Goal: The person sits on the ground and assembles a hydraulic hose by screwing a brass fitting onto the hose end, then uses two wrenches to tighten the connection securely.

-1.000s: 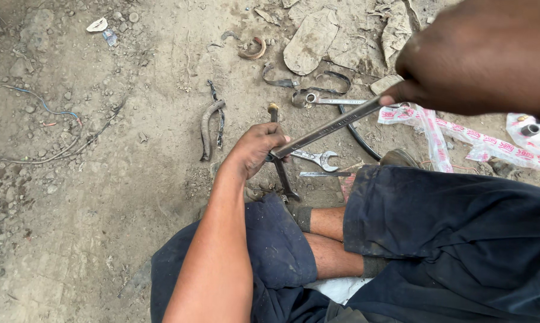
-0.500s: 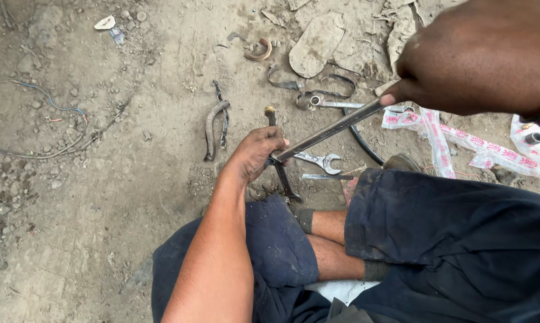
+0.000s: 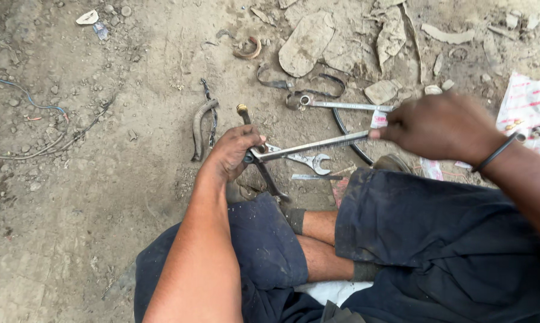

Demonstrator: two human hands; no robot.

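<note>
Gripping a metal file by its end, right hand is working; left hand is clenching a dark rod under the file, spanner just beside.

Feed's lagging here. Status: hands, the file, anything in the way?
Left hand grips dark rod. Right hand holds flat file across it. Open-end wrench lies beneath.

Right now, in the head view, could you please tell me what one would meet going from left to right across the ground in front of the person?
Blue wire → curved ribbed hose → left hand gripping a dark rod → long flat metal file → right hand → red-and-white printed wrapper.
</note>
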